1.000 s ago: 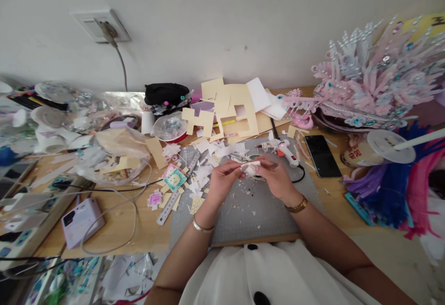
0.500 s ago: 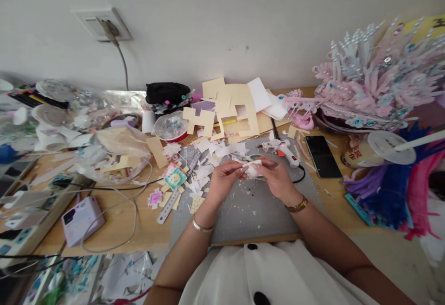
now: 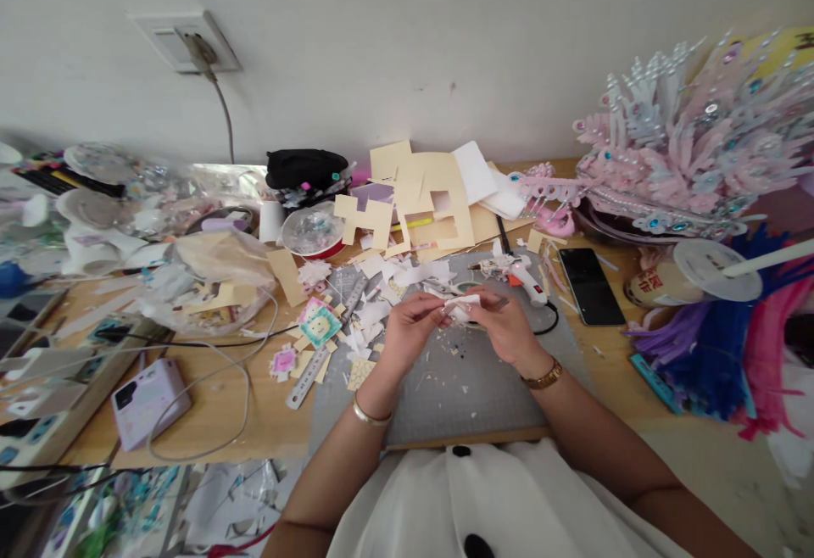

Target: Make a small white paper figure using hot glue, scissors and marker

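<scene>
Between my hands is a small white piece [image 3: 463,310], which looks like folded paper; its exact shape is partly covered by fingers. My left hand [image 3: 412,327] pinches its left side with the fingertips. On the other side, my right hand [image 3: 509,325] grips it between thumb and fingers. Both hands are held over the grey cutting mat [image 3: 438,405]. Just beyond my right hand lies a glue gun [image 3: 525,278] with a white body. White paper scraps [image 3: 369,316] are heaped beyond and left of my left hand. A roll of tape is partly hidden behind the hands.
A metal ruler [image 3: 309,378] and a painted card [image 3: 319,323] lie left of the mat. Cut cream card [image 3: 438,202] leans at the back. To the right are a phone [image 3: 591,287], a lidded drink cup [image 3: 661,282], pipe cleaners [image 3: 705,363] and a pink beaded headdress [image 3: 687,159].
The white piece has tilted slightly between my fingertips, and its top edge now looks more folded. My hands stay in nearly the same place.
</scene>
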`<state>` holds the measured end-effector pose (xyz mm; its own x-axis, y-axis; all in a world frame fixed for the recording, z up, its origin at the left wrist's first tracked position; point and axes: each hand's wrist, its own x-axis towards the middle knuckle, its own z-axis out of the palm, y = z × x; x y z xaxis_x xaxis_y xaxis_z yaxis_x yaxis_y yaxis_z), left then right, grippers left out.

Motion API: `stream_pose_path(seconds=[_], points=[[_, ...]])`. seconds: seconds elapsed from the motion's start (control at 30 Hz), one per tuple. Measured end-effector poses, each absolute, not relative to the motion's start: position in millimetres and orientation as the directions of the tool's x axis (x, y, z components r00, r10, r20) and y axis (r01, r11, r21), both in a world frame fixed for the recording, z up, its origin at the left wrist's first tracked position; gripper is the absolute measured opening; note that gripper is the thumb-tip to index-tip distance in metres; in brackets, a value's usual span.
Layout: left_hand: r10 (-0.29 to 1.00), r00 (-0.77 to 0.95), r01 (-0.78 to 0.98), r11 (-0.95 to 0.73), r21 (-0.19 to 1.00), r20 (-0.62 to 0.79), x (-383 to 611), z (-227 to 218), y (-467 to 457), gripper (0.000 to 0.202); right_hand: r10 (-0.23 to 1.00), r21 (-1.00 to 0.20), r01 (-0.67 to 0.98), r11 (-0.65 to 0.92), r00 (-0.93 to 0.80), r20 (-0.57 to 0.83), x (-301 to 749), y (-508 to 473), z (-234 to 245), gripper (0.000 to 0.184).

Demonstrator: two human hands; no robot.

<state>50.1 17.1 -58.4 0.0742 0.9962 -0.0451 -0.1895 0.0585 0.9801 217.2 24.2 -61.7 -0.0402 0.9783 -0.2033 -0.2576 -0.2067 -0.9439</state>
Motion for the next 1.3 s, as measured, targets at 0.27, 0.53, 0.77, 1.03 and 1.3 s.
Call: stream_pose_path(seconds=[0.27,0.53,0.77,1.03,1.3], points=[[0.996,0.073,-0.216,0.070,0.974,-0.056,51,-58,17,0.024,0.981,-0.946,-0.259,-0.195,-0.051,-0.188,219,25,-65,0.025],[0.996,0.064,-0.229,0.080,0.970,-0.068,50,-59,18,0.026,0.988,-0.951,-0.270,-0.152,-0.044,-0.146,221,27,-64,0.022],[0.996,0.054,-0.234,0.084,0.969,-0.074,50,-58,18,0.028,0.988,-0.954,-0.259,-0.154,-0.021,-0.154,226,28,-67,0.023],[0.997,0.047,-0.220,0.066,0.973,-0.057,51,-59,18,0.027,0.990,-0.961,-0.241,-0.138,-0.015,-0.138,223,28,-66,0.021],[0.998,0.059,-0.198,0.045,0.979,-0.034,51,-61,18,0.027,0.990,-0.959,-0.246,-0.142,-0.010,-0.144,221,27,-62,0.020]])
